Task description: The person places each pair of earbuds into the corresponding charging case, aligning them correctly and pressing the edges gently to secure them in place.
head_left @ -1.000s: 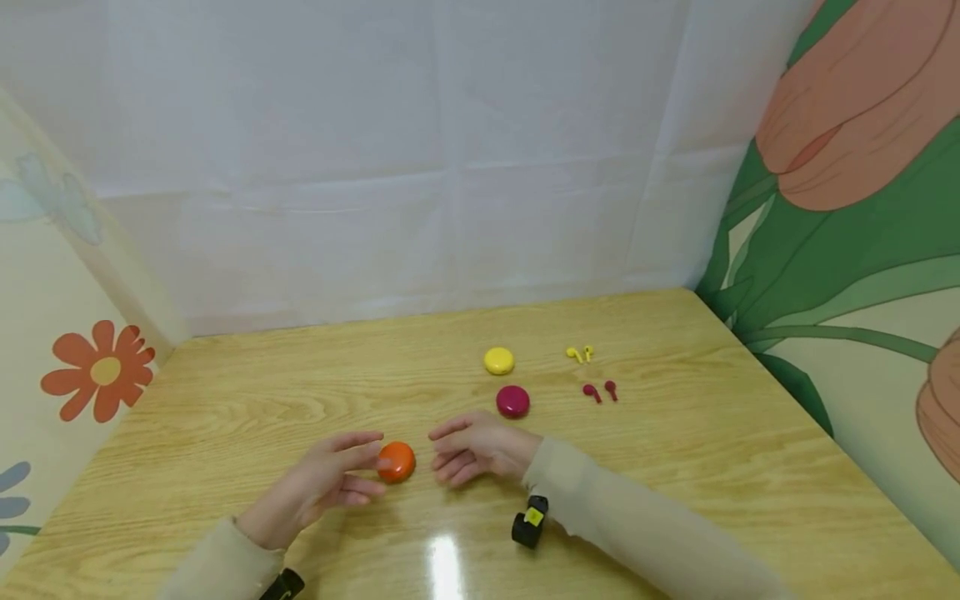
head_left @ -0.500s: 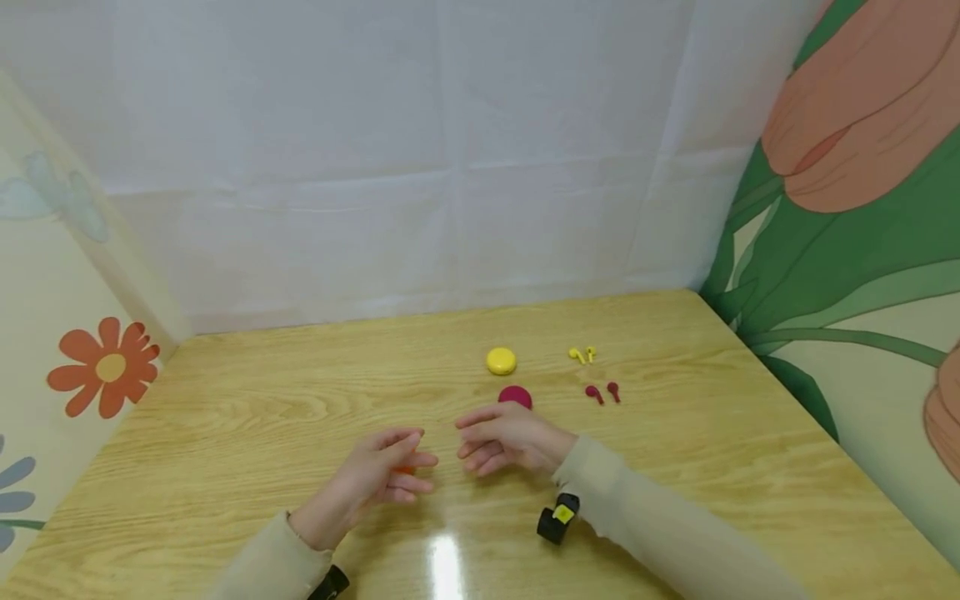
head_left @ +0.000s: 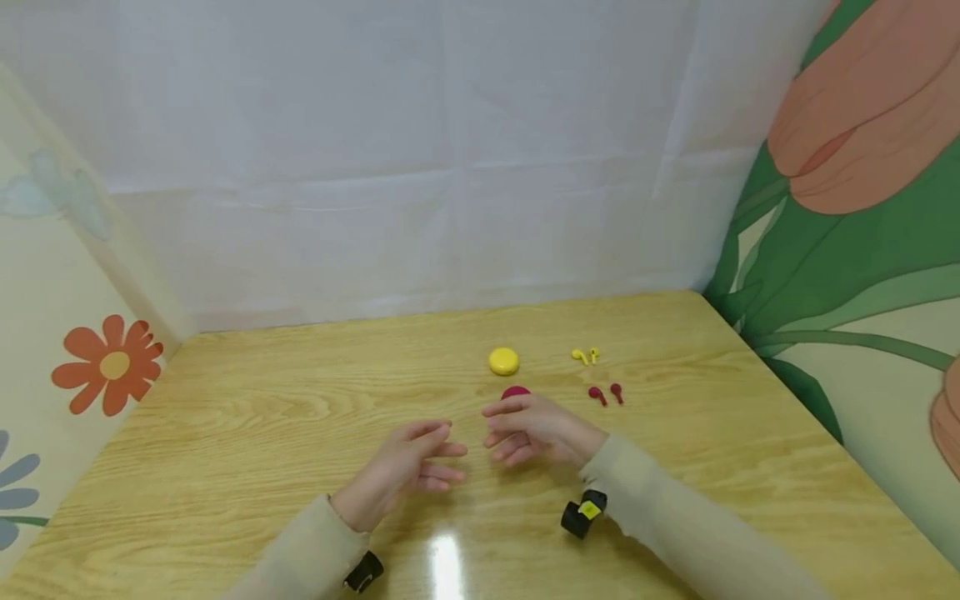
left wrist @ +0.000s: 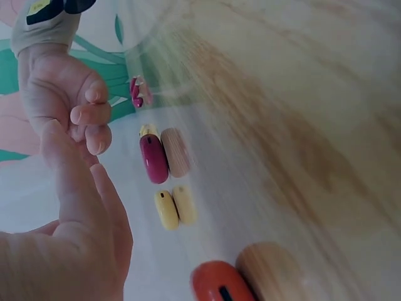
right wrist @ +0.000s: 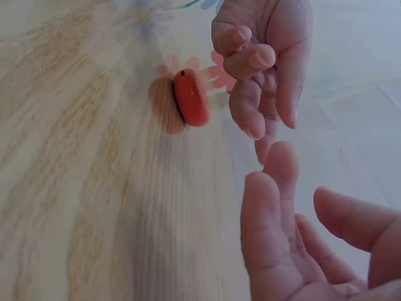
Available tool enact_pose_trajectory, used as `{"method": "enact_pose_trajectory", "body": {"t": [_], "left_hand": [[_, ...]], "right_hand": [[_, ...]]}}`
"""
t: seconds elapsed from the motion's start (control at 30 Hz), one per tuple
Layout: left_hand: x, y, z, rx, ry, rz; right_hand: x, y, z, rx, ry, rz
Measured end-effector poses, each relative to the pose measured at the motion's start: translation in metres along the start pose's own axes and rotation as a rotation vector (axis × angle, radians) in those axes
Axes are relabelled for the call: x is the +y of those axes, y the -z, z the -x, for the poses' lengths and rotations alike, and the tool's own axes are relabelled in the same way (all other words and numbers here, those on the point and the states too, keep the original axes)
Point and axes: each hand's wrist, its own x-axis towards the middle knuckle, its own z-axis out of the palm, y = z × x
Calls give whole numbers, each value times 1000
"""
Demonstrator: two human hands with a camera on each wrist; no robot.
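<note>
Both hands hang above the wooden table with loosely bent fingers and nothing in them. My left hand (head_left: 408, 467) faces my right hand (head_left: 542, 429) across a small gap. Behind the left hand, the round orange earbud case (right wrist: 191, 99) is hidden in the head view; both wrist views show it lying on the table. A crimson earbud case (head_left: 516, 391) peeks out just past the right hand, partly covered by it. Farther back lies a yellow earbud case (head_left: 503, 361). The left wrist view shows the crimson case (left wrist: 153, 158) and yellow case (left wrist: 166, 210) resting on the wood.
Right of the cases lie a pair of yellow earbuds (head_left: 577, 355) and a pair of crimson earbuds (head_left: 596, 393). A white cloth (head_left: 337, 208) hangs along the table's back edge. Painted flower panels (head_left: 862, 250) border the sides. Each wrist wears a black camera (head_left: 579, 517).
Both hands have moved to the right. The left hand has come in front of the orange case, and the right hand now partly covers the crimson case. Cases and earbuds stay put.
</note>
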Motion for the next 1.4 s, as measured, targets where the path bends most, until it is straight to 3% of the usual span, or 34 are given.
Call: {"method": "enact_pose_trajectory", "body": {"t": [0.5,0.73,1.0,1.4], "left_hand": [[4,-15,-17,-68,81,90],[7,-22,-22,-64,97,113],[11,-31,-28,-38,143,122],[14,-43,-42,-61,171,114]], "right_hand": [[-3,23,7,19,22,78],[-3,32,9,80,2,57],[-4,42,10,86,15,82],[0,55,6,153,-20,-14]]}}
